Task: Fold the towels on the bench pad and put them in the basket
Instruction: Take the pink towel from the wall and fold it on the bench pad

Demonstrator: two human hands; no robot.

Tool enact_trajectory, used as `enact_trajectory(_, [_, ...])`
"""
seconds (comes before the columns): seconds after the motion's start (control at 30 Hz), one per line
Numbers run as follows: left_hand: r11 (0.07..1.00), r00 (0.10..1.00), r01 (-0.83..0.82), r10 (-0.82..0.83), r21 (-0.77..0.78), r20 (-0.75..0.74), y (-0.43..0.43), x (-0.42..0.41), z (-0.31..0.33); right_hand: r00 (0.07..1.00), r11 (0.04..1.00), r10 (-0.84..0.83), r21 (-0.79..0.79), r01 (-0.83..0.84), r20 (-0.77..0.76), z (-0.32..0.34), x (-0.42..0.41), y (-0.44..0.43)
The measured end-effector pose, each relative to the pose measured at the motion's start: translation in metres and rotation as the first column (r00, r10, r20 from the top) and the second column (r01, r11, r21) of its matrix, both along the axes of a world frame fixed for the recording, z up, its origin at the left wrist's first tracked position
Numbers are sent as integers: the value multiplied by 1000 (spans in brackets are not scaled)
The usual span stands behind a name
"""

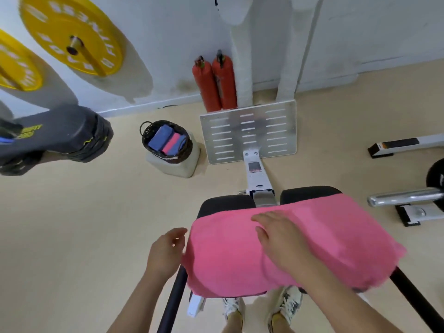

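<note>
My right hand [276,234], fingers straight, pins the pink towel [324,236] to the surface [223,204]; my left hand [167,248] (fingers curled, grip unclear) should carry the towel's left edge across squarely.

The one view came from a camera worn on the person's head, facing forward and steeply down. It sat close above the left hand [165,251] and right hand [281,239], whose forearms entered from the bottom edge, with the person's shoes [290,301] between them. The wide lens bent the scene. Beyond the hands the floor [72,224] ran up to the basket [168,140] and white wall [360,32], and yellow weight plates [72,37] curved away far left of the left hand.
</note>
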State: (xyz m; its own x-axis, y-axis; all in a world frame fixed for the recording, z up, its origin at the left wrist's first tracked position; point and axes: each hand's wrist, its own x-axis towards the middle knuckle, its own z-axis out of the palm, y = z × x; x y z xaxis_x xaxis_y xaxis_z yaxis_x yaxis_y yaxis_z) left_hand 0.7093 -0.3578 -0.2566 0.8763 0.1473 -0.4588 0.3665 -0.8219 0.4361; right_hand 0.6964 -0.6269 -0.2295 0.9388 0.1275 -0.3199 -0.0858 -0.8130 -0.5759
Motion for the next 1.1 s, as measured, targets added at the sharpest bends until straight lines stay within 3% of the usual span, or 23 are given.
enact_trajectory(0.27, [922,983,-86,18,-378,-181,28,21,-33,971,964,234,-115,-239,-52,-33,12,106])
enact_trajectory(0.4, [837,960,-124,-35,-533,-279,30,36,-41,966,952,223,-183,-244,-131,-33,20,123])
enact_trajectory(0.53, [827,936,-167,-38,-537,-349,42,47,-59,946,931,220,-240,-276,-237,-31,23,127])
enact_trajectory(0.63, [846,939,-85,-108,-526,-327,50,53,-62,946,922,204,-275,-272,-252,-29,24,131])
enact_trajectory(0.77, [853,972,-61,-67,-519,-225,63,64,-62,977,923,143,-336,-190,-159,-35,19,137])
enact_trajectory(0.87, [890,990,-113,66,-442,-121,68,75,-68,994,922,93,-382,-62,62,-42,15,141])
enact_trajectory(1.0, [908,983,-182,154,-377,-103,61,71,-74,967,953,72,-303,6,246,-55,8,145])
enact_trajectory(1.1, [878,969,-245,220,-411,-109,61,64,-64,963,969,62,-248,5,261,-59,1,147])
